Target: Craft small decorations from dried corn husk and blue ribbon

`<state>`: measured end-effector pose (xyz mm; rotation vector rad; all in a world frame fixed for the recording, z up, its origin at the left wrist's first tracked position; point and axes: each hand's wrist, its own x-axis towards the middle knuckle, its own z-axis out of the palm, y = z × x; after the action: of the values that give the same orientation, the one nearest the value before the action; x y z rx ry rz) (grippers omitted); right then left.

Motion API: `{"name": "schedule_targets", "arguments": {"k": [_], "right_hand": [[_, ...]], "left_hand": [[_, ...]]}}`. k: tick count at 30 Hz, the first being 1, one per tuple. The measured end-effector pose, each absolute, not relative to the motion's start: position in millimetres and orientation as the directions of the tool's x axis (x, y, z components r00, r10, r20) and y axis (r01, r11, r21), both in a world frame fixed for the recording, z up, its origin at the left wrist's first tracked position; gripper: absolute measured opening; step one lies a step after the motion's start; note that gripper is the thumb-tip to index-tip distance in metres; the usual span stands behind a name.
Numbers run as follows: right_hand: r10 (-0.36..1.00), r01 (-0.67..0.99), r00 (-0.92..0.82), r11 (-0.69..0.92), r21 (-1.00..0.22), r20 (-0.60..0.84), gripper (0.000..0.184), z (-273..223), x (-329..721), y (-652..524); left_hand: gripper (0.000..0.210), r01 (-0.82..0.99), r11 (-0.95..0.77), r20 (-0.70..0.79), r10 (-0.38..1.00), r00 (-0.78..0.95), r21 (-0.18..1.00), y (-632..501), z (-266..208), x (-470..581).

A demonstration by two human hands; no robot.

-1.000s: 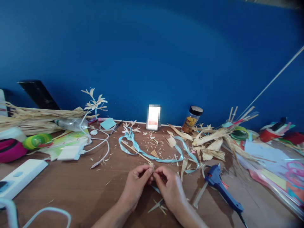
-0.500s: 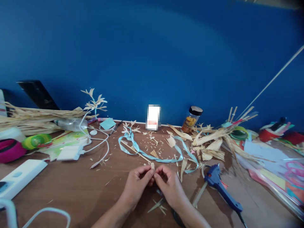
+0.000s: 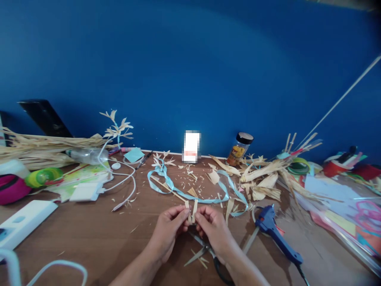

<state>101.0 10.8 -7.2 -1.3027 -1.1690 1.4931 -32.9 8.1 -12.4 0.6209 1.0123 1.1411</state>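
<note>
Handwork over a brown worktop (image 3: 89,242); clock positions are read from the held work, with twelve towards the blue wall (image 3: 190,71). At nine lies a white socket block (image 3: 26,228); between nine and ten, a white adapter (image 3: 85,191). At eleven a pale flower (image 3: 163,159) adjoins a blue ribbon (image 3: 210,201), which trails past twelve towards two. The left hand (image 3: 169,228) pinches the left husk piece (image 3: 187,207) between thumb and fingers at the dial's centre. The right husk piece (image 3: 195,209) is just beside it; their upper ends stand apart, and whether the lower ends join cannot be told. At five lie scissors (image 3: 206,248), blades parted. The right hand (image 3: 212,225) grips the right husk piece likewise. Dry husk probably tears along its grain, so a light, low pinch with level thumbs should serve best; the wrists are best held above the blades. Between one and two leans a jar (image 3: 237,151); between two and three, loose husk (image 3: 266,182); between three and four, a blue glue gun (image 3: 268,220).
</note>
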Motion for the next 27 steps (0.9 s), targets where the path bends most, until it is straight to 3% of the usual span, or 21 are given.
{"name": "schedule_targets", "arguments": {"k": [12,19,27], "right_hand": [[0.95,-0.01,-0.21,-0.239,-0.971,-0.231,0.026,-5.0,100.1,9.4],[0.936,0.073,-0.299,-0.173,-0.982,-0.187,0.022,-8.4,102.0,8.4],[0.947,0.132,-0.289,-0.107,-0.985,-0.141,0.027,-7.4,102.7,8.5]], "left_hand": [[0.018,-0.422,0.284,-0.272,0.958,0.089,0.861,4.6,-10.4,-32.8],[0.023,-0.354,0.245,-0.242,0.969,0.052,0.903,7.0,-9.8,-32.2],[0.024,-0.319,0.251,-0.249,0.967,0.048,0.914,6.4,-11.4,-32.8]]}}
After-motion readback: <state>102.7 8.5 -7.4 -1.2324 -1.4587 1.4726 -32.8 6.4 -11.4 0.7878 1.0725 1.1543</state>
